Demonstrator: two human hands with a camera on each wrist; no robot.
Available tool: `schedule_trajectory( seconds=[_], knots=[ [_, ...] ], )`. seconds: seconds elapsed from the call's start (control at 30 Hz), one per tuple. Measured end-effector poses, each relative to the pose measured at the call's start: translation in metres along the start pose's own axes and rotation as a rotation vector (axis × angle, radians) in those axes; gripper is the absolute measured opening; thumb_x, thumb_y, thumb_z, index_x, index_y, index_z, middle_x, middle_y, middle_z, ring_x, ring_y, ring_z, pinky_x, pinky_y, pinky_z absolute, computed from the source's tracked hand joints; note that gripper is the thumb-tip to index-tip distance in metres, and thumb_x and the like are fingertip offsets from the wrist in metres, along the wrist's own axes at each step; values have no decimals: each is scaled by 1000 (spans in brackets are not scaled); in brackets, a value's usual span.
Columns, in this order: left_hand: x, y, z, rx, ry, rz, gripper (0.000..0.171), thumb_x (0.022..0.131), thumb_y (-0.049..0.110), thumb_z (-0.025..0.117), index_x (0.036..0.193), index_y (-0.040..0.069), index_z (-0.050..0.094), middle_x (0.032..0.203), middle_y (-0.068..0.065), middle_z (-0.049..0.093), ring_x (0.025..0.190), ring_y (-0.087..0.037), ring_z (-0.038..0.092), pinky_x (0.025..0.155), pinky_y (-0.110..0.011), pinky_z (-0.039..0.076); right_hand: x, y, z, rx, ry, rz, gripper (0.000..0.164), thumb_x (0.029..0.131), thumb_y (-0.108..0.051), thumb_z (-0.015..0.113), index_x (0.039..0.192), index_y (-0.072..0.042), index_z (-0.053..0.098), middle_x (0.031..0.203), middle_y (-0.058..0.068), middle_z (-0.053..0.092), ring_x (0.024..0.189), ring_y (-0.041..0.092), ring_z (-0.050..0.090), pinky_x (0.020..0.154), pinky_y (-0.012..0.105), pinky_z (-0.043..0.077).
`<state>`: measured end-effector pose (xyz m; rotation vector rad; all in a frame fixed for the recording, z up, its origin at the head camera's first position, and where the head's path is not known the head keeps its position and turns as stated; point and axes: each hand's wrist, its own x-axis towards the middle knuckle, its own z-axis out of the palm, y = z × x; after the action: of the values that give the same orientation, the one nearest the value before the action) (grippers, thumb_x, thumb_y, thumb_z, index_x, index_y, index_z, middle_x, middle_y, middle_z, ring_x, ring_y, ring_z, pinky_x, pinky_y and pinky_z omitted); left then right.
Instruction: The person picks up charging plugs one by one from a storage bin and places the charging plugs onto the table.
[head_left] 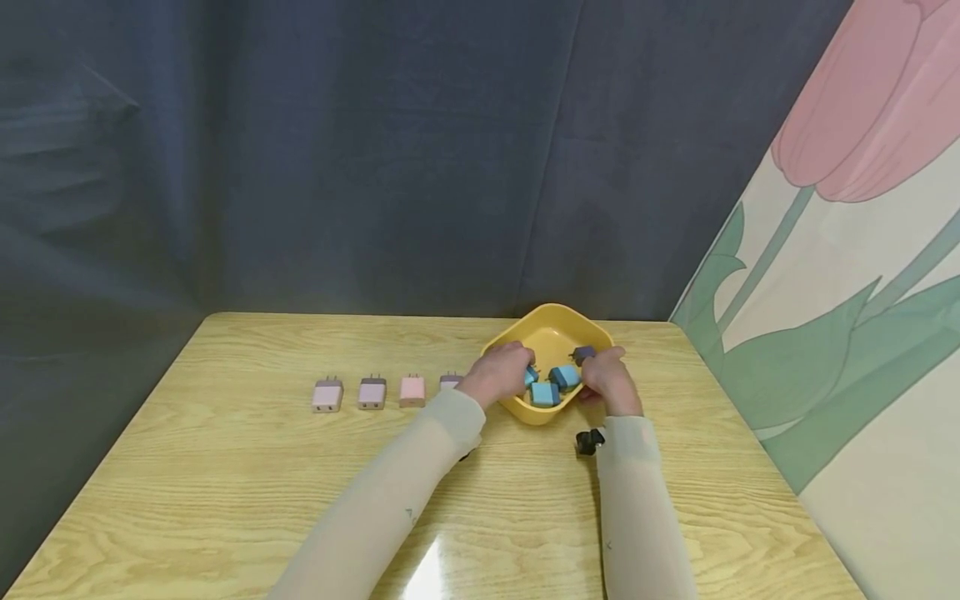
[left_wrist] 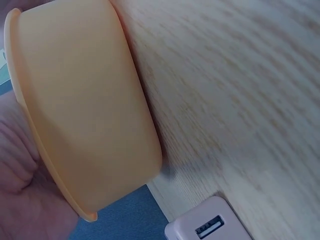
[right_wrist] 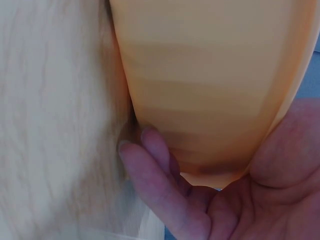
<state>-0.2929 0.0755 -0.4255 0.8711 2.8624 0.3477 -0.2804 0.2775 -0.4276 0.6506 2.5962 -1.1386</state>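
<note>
A yellow bowl [head_left: 551, 315] stands on the table with several two-tone blue plug chargers [head_left: 544, 394] inside. My left hand [head_left: 498, 372] reaches over its left rim, the fingers inside right by a blue charger [head_left: 531, 377]; I cannot tell whether they hold it. In the left wrist view the palm lies along the rim [left_wrist: 55, 185], and the fingers are hidden. With my right hand [head_left: 609, 382] I grip the bowl's right side, close to a dark blue charger [head_left: 583, 355]. In the right wrist view, curled fingers [right_wrist: 155, 185] lie against the outer wall [right_wrist: 200, 100].
Left of the bowl, a row of pink and lilac chargers lies on the wooden table [head_left: 225, 467], among them a pink one [head_left: 412, 391] and a lilac one [head_left: 372, 393]. A small black object [head_left: 589, 442] shows beside the right sleeve. A dark curtain [head_left: 390, 167] hangs behind.
</note>
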Motion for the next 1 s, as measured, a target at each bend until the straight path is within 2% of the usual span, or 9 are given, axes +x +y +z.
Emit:
schedule_trajectory(
  seconds=[0.27, 0.4, 0.5, 0.63, 0.77, 0.9, 1.0],
  knots=[
    [-1, 0, 0, 9, 6, -22, 31, 89, 22, 76, 118, 14, 70, 111, 0, 64, 93, -13, 56, 88, -30, 52, 1, 0, 0, 0, 9, -2, 71, 104, -17, 22, 150, 10, -25, 81, 19, 66, 66, 26, 73, 67, 39, 63],
    [-2, 0, -1, 10, 12, -46, 32, 88, 28, 79, 114, 13, 70, 108, -1, 64, 91, -13, 58, 86, -31, 53, 1, 0, 0, 1, 6, -3, 71, 104, -17, 23, 150, 10, -25, 83, 21, 67, 67, 26, 73, 68, 39, 63],
    [-3, 0, -1, 19, 15, -41, 40, 87, 29, 80, 123, 14, 69, 115, -1, 64, 99, -13, 59, 92, -30, 53, 1, 0, 0, 3, 7, -3, 71, 103, -17, 23, 150, 11, -24, 84, 21, 67, 66, 26, 73, 67, 39, 63],
    [-1, 1, 0, 26, 8, 1, 52, 86, 24, 80, 135, 18, 64, 129, 0, 62, 115, -14, 58, 104, -30, 50, 2, 1, 0, -3, 6, -7, 71, 103, -16, 22, 149, 12, -23, 82, 21, 67, 65, 25, 73, 65, 38, 62],
    [0, 1, -1, 15, -2, 26, 45, 88, 17, 76, 133, 18, 66, 130, 2, 66, 113, -13, 60, 103, -30, 50, 3, 2, -1, -5, 4, -11, 71, 102, -16, 22, 149, 13, -23, 82, 21, 68, 65, 26, 73, 64, 38, 62],
    [-1, 3, -2, 18, -6, 13, 34, 90, 14, 73, 125, 16, 70, 119, 2, 68, 100, -13, 58, 93, -29, 52, 0, 0, -1, 2, 8, -10, 68, 103, -17, 23, 150, 12, -18, 88, 24, 66, 67, 28, 73, 65, 38, 62],
    [-1, 3, -3, 41, -7, 6, 29, 91, 15, 71, 120, 16, 71, 112, 1, 65, 96, -13, 56, 90, -29, 51, 0, 0, -1, 14, 6, -8, 67, 104, -17, 23, 150, 12, -16, 95, 27, 64, 69, 29, 73, 66, 39, 63]
  ],
)
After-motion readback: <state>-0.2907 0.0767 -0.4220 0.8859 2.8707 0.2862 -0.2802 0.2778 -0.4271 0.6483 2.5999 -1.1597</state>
